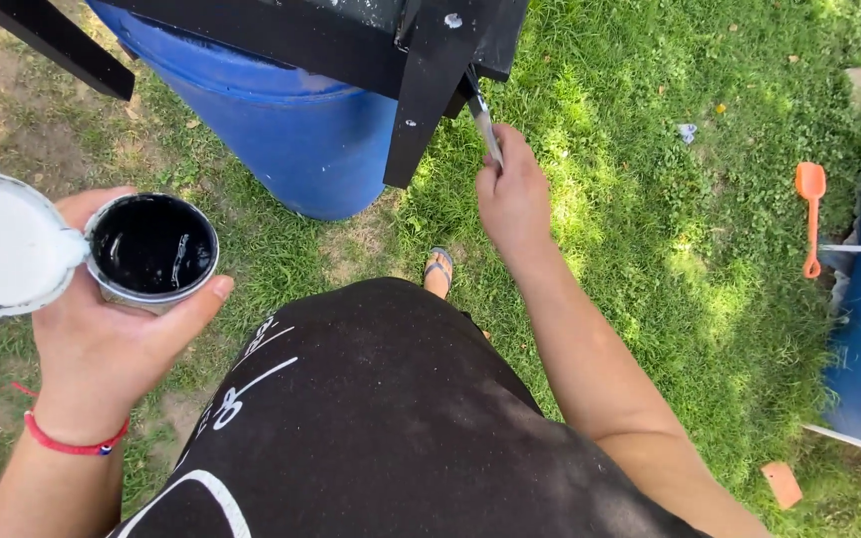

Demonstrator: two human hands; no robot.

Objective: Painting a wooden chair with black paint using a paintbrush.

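Head view of a person painting outdoors on grass. The left hand [117, 334], near left, is curled closed around a small round tin of black paint [152, 245], thumb along its near rim; the tin's white-lined lid [4, 242] sits tipped open just to its left, touching the rim. The right hand [512, 196], at centre, is closed in a fist on the handle of a thin paintbrush [485, 125], whose tip meets the lower edge of a black-painted wooden frame [430, 85] lying across a blue plastic barrel [296, 139] at the far side. To do this step well, it seems best to keep the tin level and near the brush, load the bristles lightly, and draw strokes along the length of the board so that no drips gather on the underside. The bristles themselves are hidden behind the board's edge, so how much paint they carry cannot be told. The frame is cut off at the top of the view, leaving its full shape unknown. At far right an orange plastic spade [810, 214] lies on the grass, beside a blue object only partly in view.
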